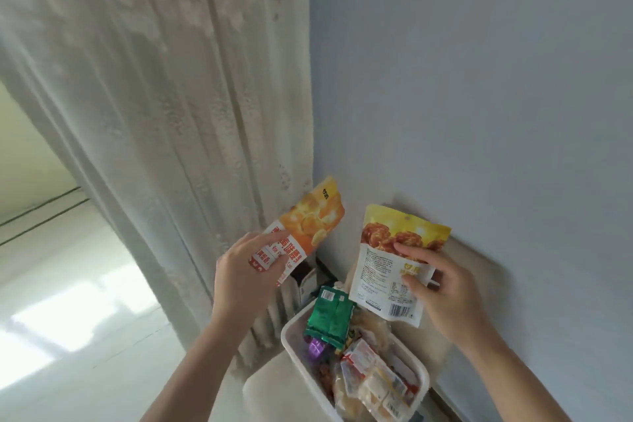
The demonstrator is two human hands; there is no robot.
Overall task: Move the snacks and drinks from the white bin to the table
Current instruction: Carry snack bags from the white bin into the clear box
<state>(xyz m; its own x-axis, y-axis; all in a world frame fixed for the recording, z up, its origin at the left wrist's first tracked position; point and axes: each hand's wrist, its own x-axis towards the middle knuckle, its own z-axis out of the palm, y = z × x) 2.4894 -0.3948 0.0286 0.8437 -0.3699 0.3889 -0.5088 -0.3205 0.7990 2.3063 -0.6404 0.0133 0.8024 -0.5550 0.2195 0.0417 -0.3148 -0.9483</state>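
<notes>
Snack pouches, one in each hand right now, both lifted clear above the white bin [286, 336]. My left hand [246, 271] pinches the orange pouch [310, 216] at its bottom end, thumb in front and fingers curled behind. Its long axis runs up and tips off to the right, toward the wall [479, 79]. My right hand [442, 288] grips the yellow pouch [387, 271] by its right edge. The printed back faces me and the pouch stands more or less upright.

The bin sits low, between the two forearms, and it's full of stuff: a green packet [329, 315] stands on end at the far side and clear-wrapped snacks are piled nearer me. Can't spot any drinks from here.

Thing is, the table isn't in frame at all, just the lace curtain [154, 113] on the left and wall ahead. So my guess is the next move is a turn away from the bin with both pouches carried out. Since each grip is down at one end or edge, the free tops will probably flop a bit.
</notes>
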